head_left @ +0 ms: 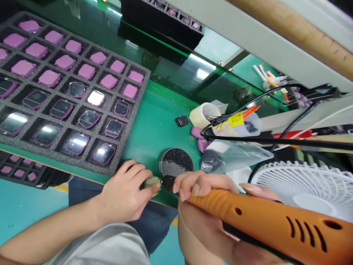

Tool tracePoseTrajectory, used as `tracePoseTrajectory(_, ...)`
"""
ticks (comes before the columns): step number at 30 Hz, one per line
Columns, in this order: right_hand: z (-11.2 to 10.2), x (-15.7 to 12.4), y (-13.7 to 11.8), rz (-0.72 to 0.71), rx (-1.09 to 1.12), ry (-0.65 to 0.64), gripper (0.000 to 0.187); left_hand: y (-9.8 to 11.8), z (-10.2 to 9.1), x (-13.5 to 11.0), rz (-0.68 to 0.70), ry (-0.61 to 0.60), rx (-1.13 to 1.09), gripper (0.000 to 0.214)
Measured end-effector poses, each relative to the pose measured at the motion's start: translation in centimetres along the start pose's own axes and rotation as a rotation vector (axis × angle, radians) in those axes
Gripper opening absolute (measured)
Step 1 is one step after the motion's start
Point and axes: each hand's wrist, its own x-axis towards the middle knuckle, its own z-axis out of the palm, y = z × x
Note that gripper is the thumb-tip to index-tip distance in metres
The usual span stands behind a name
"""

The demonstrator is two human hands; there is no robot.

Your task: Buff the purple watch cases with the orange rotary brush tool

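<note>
Right grip on orange tool, foam tray

Orange power tool, speckled grey tray, purple cases, green tabletop, white fan

At lower right, the tool is matt orange plastic, partly ribbed, and the fan beyond it smooth white plastic. Upper left, the tray looks like rough, matt foam around smooth purple casings and glossy, glass-like screens. Mid-frame, the counter is smooth with a soft sheen, and the bag right of centre thin, clear, crinkled plastic.
</note>
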Motion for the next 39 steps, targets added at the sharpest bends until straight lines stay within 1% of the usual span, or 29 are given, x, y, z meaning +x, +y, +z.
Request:
tracePoseTrajectory(6, -0.1, -0.2, 0.1, -0.011, 0.014, -0.056, 0.052, 0.1, -0.1, 0.1, 0.013, 0.025, -0.002, 0.020)
tracePoseTrajectory(12, 0.5, -0.2, 0.3, -0.035, 0.011, -0.040, 0.055, 0.1, 0.0, 0.3, 0.014, 0.040, 0.002, 0.019)
tracePoseTrajectory(17, 0.7, 0.1, 0.2, 0.028, 0.018, -0.109, 0.044, 0.1, -0.1, 0.2, 0.019, 0.039, 0.021, 0.017)
tracePoseTrajectory(20, 0.4, 0.5, 0.6, -0.003, 0.047, -0.104, 0.050, 0.1, -0.1, 0.1, 0.017, 0.020, 0.020, 0.017)
tracePoseTrajectory(22, -0.1, 1.0, 1.0, -0.045, 0.065, -0.077, 0.054, 0.0, -0.1, 0.0, 0.005, -0.013, 0.023, 0.023)
tracePoseTrajectory(25, -1.1, 2.0, 1.5, -0.167, 0.031, -0.015, 0.060, -0.2, -0.4, 0.0, 0.024, -0.099, 0.035, 0.049)
tracePoseTrajectory(27, -1.4, 2.5, 1.9, -0.237, -0.011, 0.058, 0.058, -0.3, -0.6, 0.0, 0.045, -0.153, 0.029, 0.061)
tracePoseTrajectory(28, -1.4, 2.7, 2.1, -0.244, -0.031, 0.100, 0.055, -0.3, -0.7, 0.1, 0.046, -0.166, 0.018, 0.061)
tracePoseTrajectory(31, -1.2, 2.7, 2.6, -0.216, -0.076, 0.194, 0.048, -0.4, -0.8, 0.2, 0.020, -0.128, -0.015, 0.050)
tracePoseTrajectory(35, -1.4, 2.5, 2.9, -0.212, -0.059, 0.162, 0.048, -0.3, -0.7, 0.1, 0.010, -0.035, -0.020, 0.043)
tracePoseTrajectory(37, -1.7, 2.5, 2.9, -0.200, -0.016, 0.155, 0.047, -0.2, -0.7, 0.2, 0.004, -0.032, -0.036, 0.042)
tracePoseTrajectory(39, -1.9, 2.6, 2.9, -0.196, 0.022, 0.150, 0.047, 0.0, -0.8, 0.3, -0.020, -0.044, -0.040, 0.033)
